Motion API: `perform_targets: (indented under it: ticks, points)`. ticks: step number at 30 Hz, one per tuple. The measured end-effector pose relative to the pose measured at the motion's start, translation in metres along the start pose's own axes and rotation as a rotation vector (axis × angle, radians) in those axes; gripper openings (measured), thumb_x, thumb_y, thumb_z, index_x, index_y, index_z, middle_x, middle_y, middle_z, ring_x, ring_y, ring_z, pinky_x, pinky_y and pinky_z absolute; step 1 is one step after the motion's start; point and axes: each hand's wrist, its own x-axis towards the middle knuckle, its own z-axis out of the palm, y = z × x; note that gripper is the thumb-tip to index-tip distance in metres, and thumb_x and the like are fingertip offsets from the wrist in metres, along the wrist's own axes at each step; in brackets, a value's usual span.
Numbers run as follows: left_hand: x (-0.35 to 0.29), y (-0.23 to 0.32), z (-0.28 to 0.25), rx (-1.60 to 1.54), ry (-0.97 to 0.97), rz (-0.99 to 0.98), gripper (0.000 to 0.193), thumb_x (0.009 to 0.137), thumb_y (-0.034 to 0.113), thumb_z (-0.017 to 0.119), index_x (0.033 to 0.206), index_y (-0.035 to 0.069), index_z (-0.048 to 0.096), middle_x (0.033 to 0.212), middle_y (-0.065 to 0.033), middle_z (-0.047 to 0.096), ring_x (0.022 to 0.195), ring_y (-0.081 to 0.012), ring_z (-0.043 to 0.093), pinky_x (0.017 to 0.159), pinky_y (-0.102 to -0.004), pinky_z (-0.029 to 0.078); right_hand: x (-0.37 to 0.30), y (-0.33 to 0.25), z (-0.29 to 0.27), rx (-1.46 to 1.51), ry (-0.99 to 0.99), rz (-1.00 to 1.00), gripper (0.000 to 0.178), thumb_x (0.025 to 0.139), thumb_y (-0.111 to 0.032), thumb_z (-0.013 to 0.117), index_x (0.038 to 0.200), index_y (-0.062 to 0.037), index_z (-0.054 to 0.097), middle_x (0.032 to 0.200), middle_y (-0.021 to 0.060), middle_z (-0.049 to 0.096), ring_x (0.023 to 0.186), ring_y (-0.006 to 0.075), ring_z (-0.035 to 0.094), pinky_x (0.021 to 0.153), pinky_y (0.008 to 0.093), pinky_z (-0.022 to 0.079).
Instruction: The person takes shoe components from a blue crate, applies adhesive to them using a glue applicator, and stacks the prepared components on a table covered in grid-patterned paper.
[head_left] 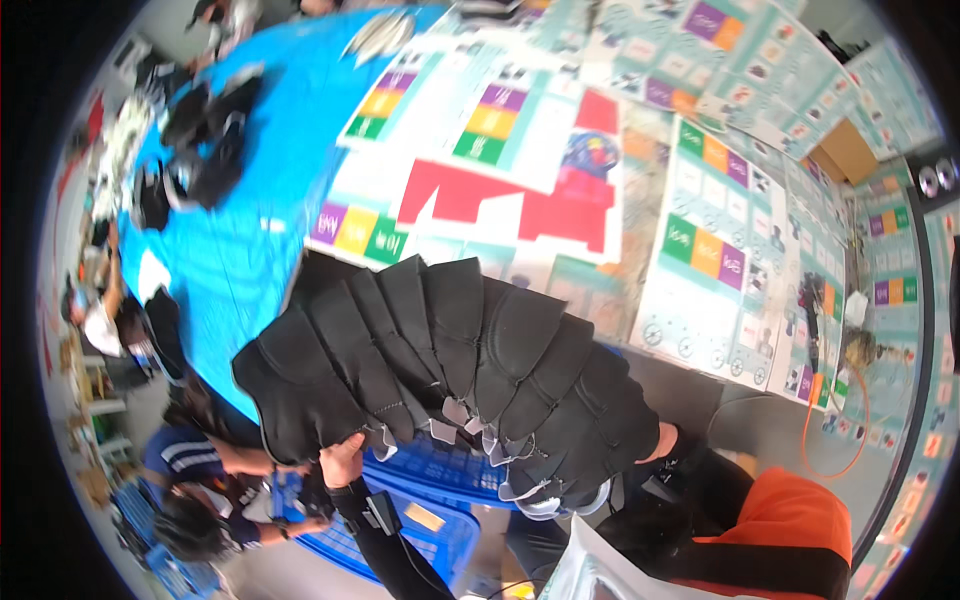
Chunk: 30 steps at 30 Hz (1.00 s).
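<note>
A row of black sewn fabric pieces (455, 320), overlapping like a fan, stretches across the middle of the view. Each looks padded and curved, with stitched seams and small grey-white tabs along the near edge. My left hand (343, 460) is closed on the lower left edge of the row, thumb on top. At the right end my right hand (664, 442) grips the row from beneath; its fingers are mostly hidden behind the fabric.
Below the pieces are blue plastic crates (430, 530). Beyond lies a table with a blue cover (290, 130), black items (205, 140) and printed sheets (480, 130). At left, a person in dark blue (190, 490) works close by. An orange cable (850, 465) hangs at right.
</note>
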Motion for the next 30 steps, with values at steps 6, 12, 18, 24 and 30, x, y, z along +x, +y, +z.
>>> perform_targets:
  ticks: [6, 12, 18, 24, 30]
  points:
    - [0.207, 0.176, 0.117, 0.282, -0.517, 0.137, 0.057, 0.087, -0.001, 0.076, 0.140, 0.002, 0.057, 0.135, -0.0111, 0.064, 0.123, -0.0246, 0.062, 0.107, -0.0398, 0.048, -0.001, -0.041, 0.022, 0.473, 0.201, -0.060, 0.045, 0.097, -0.034, 0.069, 0.129, -0.0025, 0.064, 0.133, 0.0153, 0.065, 0.122, 0.0288, 0.062, 0.108, 0.0394, 0.046]
    - [0.364, 0.262, 0.379, 0.353, -0.950, -0.115, 0.073, 0.089, -0.003, 0.073, 0.154, -0.001, 0.039, 0.146, -0.0118, 0.056, 0.135, -0.0245, 0.053, 0.117, -0.0409, 0.041, 0.076, -0.089, 0.026, 0.850, 0.317, -0.131, 0.043, 0.099, -0.034, 0.068, 0.128, -0.0026, 0.065, 0.132, 0.0153, 0.065, 0.121, 0.0287, 0.062, 0.107, 0.0394, 0.047]
    - [0.426, 0.134, 0.570, 1.162, -0.502, 0.413, 0.066, 0.104, 0.044, 0.056, 0.151, 0.002, 0.041, 0.136, -0.0290, 0.059, 0.122, -0.0414, 0.062, 0.106, -0.0434, 0.047, 0.123, -0.151, 0.042, 1.021, 0.287, -0.090, 0.041, 0.100, -0.034, 0.067, 0.127, -0.0027, 0.066, 0.131, 0.0154, 0.066, 0.120, 0.0286, 0.063, 0.106, 0.0395, 0.047]
    - [0.346, 0.204, 0.589, 1.197, -0.289, 0.562, 0.067, 0.101, 0.034, 0.065, 0.154, 0.001, 0.040, 0.145, -0.0280, 0.052, 0.136, -0.0439, 0.049, 0.111, -0.0472, 0.041, 0.108, -0.171, 0.041, 1.041, 0.311, 0.021, 0.040, 0.102, -0.034, 0.066, 0.126, -0.0028, 0.067, 0.130, 0.0154, 0.066, 0.119, 0.0285, 0.063, 0.104, 0.0395, 0.048]
    - [0.125, 0.187, 0.366, 0.993, 0.417, -0.018, 0.065, 0.100, 0.028, 0.069, 0.142, -0.014, 0.044, 0.130, -0.0233, 0.060, 0.113, -0.0297, 0.060, 0.100, -0.0399, 0.047, 0.079, -0.183, 0.035, 1.036, 0.259, 0.004, 0.047, 0.107, -0.046, 0.055, 0.123, -0.0038, 0.068, 0.114, 0.0045, 0.073, 0.089, 0.0116, 0.071, 0.073, 0.0280, 0.056]
